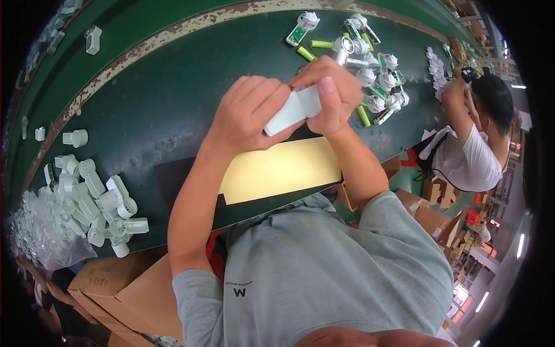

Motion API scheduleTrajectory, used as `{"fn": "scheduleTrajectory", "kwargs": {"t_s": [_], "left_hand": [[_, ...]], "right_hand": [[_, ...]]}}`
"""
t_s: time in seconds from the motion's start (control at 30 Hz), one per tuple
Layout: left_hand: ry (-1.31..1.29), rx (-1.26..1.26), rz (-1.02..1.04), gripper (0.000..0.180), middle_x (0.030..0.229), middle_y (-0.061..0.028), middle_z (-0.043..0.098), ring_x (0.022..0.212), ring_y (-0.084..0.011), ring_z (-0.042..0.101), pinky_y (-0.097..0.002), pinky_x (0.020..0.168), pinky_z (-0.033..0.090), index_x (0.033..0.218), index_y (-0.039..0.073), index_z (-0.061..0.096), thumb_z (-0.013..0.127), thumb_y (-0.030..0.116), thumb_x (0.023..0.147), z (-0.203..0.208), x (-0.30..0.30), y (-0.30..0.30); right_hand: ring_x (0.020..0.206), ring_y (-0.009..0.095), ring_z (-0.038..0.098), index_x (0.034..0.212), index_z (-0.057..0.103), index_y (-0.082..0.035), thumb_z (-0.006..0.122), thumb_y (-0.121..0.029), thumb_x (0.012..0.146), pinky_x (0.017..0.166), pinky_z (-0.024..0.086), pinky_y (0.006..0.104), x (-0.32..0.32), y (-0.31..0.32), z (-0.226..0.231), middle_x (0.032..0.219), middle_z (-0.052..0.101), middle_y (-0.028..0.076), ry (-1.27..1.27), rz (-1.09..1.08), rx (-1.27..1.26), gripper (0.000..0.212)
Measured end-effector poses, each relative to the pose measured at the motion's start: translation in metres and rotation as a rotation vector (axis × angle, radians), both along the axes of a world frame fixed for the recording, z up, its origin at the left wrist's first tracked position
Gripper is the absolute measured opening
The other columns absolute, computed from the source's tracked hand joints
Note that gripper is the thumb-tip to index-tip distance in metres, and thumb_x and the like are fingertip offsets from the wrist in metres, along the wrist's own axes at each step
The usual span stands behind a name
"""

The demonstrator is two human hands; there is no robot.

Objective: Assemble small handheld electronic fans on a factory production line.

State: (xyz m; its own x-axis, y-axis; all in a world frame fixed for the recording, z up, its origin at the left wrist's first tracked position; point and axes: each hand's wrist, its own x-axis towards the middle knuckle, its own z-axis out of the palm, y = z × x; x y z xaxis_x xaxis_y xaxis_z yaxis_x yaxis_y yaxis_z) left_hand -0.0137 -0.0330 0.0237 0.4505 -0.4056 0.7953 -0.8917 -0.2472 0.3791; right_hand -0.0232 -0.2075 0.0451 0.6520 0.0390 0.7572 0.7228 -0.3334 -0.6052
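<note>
Both hands are raised above the middle of the green table, wrapped round one pale white plastic housing (287, 117). My left hand (247, 111) grips its left side with the fingers curled over the top. On the other side my right hand (334, 99) holds it, thumb up along the edge. The far part of the housing is hidden by the fingers. Just beyond my right hand lie several opened units (378, 87) with white fan-like heads, green circuit boards and yellow-green cylindrical cells. Beneath my wrists is a yellow sheet (277, 168) on a black mat.
A heap of pale plastic shells (87, 196) lies at the left, beside a clear plastic bag (55, 231). Cardboard boxes (147, 283) stand below the table's near edge. At the right, another person (471, 139) works by a row of white parts (436, 69). A worn raised rim (115, 63) borders the table's far side.
</note>
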Motion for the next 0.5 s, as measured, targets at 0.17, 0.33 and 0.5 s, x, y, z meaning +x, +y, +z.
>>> {"fn": "scheduleTrajectory", "kwargs": {"t_s": [0.17,0.33,0.5], "left_hand": [[0.035,0.034,0.007,0.045,0.093,-0.0133,0.063,0.081,-0.0317,0.061,-0.0393,0.070,0.049,0.099,0.001,0.063,0.084,0.019,0.063,0.001,0.003,0.007],[0.259,-0.058,0.040,0.045,0.096,-0.0135,0.064,0.086,-0.0336,0.063,-0.0409,0.075,0.052,0.105,0.002,0.064,0.085,0.019,0.069,-0.014,0.014,0.009],[0.607,-0.332,0.226,0.059,0.108,-0.0160,0.064,0.093,-0.0312,0.065,-0.0393,0.079,0.053,0.126,0.003,0.055,0.081,0.023,0.078,-0.011,0.018,0.031]], "right_hand": [[0.062,0.024,0.059,0.075,0.065,0.004,0.039,-0.022,0.095,0.059,0.047,0.0328,0.006,0.004,-0.004,0.072,0.065,0.018,0.051,0.011,-0.030,0.042],[0.072,0.021,0.059,0.089,0.067,0.001,0.049,-0.013,0.097,0.067,0.046,0.0320,0.014,0.005,-0.009,0.084,0.065,0.012,0.209,-0.025,-0.034,0.024],[0.090,0.012,0.060,0.128,0.060,-0.002,0.062,-0.020,0.098,0.071,0.056,0.0261,0.030,0.033,0.001,0.106,0.063,0.006,0.766,0.185,0.041,0.035]]}}
